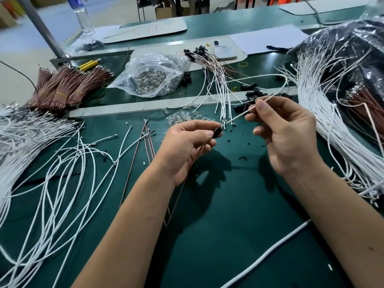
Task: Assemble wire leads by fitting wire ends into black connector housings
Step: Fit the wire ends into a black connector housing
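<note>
Your left hand (188, 142) is pinching a black connector housing (217, 133) above the green table (228, 225) — your right hand (286, 134) is pinching a white wire (239, 116), its tip just touching the housing.

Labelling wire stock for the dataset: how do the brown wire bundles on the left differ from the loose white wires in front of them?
The brown wire bundles are short, straight and tied with yellow bands; the loose white wires are long, curved and unbound. The brown wire bundles lie packed side by side on the raised strip; the loose white wires sprawl tangled over the green mat. Shared: both are thin insulated leads with metal ends, and neither hand touches them.
</note>
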A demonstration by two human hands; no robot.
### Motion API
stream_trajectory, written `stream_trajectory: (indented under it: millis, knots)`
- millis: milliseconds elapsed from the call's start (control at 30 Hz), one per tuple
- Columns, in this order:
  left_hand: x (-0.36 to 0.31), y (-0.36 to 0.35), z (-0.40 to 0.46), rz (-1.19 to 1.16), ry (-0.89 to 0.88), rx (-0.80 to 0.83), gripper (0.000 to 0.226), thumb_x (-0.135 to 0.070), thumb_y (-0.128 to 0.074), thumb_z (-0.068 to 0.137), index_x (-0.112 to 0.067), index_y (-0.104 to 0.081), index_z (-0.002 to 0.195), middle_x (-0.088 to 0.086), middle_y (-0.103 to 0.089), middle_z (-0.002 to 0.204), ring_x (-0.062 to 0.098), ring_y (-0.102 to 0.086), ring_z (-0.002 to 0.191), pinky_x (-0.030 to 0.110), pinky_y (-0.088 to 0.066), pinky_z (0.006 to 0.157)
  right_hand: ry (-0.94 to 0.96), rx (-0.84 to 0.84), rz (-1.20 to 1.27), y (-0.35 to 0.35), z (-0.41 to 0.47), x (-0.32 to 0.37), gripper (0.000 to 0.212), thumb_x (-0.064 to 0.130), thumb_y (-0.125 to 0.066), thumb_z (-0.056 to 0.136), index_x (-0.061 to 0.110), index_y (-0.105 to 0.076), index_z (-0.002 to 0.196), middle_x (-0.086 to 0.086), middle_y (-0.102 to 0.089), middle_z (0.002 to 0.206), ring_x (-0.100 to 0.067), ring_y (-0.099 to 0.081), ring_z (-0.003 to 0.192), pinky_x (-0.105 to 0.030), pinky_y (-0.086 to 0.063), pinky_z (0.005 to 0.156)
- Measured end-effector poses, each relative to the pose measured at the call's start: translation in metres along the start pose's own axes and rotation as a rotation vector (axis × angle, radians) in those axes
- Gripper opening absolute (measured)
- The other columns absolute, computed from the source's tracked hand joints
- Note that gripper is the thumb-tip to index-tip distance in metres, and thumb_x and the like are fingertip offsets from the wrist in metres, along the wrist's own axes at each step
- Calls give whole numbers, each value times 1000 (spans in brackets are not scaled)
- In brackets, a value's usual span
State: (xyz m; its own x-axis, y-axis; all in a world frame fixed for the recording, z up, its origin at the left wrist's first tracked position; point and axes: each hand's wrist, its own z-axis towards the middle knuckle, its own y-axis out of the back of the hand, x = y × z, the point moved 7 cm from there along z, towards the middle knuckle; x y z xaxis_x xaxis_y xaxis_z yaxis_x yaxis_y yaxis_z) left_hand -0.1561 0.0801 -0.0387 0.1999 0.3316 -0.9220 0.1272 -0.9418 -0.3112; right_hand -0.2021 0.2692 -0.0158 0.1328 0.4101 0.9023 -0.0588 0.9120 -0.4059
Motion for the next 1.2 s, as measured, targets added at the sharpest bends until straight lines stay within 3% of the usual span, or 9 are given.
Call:
stream_trajectory:
  millis: [467, 767, 900, 1000, 1100, 1200]
  knots:
    - [-2, -2, -3, 63, -46, 1, 26, 8, -59, 93, -7, -80, 89, 13, -76, 87, 10, -67, 64, 15, -54, 58, -7, 43, -105, -2, -1, -4, 5, 5, -72, 95, 8, -71, 91, -6, -73, 79, -17, -71, 69, -20, -51, 50]
    - [-3, -6, -5, 115, -109, -6, 13, -2, -66, 94, -6, -77, 99, 14, -78, 93, 17, -72, 75, 21, -57, 70, -38, 171, -245, -15, -8, -17, 8, 3, -77, 89, 9, -74, 84, -8, -74, 73, -17, -71, 62, -21, -47, 44]
    - [-5, -6, -7, 145, -156, -51, 9, -6, -71, 91, -9, -77, 97, 23, -75, 101, 17, -65, 79, 22, -54, 73, -27, 150, -282, -14, -8, -17, 13, 16, -77, 92, 5, -74, 86, -8, -73, 75, -16, -67, 60, -23, -44, 40]
    - [-7, -4, -7, 67, -182, -107, 8, -7, -74, 89, -11, -77, 94, 22, -75, 103, 16, -61, 80, 23, -49, 74, -47, 186, -284, -16, -10, -17, 30, 34, -72, 94, 6, -74, 84, -11, -73, 78, -18, -66, 60, -25, -43, 38]
    - [-6, -5, -6, -62, -185, -129, 10, -4, -73, 87, -8, -74, 96, 18, -75, 101, 18, -65, 83, 21, -52, 72, 7, 292, -416, -30, -19, -21, 18, 24, -77, 94, 9, -76, 83, -9, -73, 72, -16, -64, 54, -27, -45, 38]
    - [-4, -10, -7, -114, -161, -92, 11, -3, -72, 87, -9, -74, 96, 15, -75, 98, 15, -63, 77, 19, -49, 65, 46, 296, -384, -34, -22, -20, 11, 19, -80, 91, 13, -79, 82, -8, -71, 66, -15, -59, 49, -24, -43, 38]
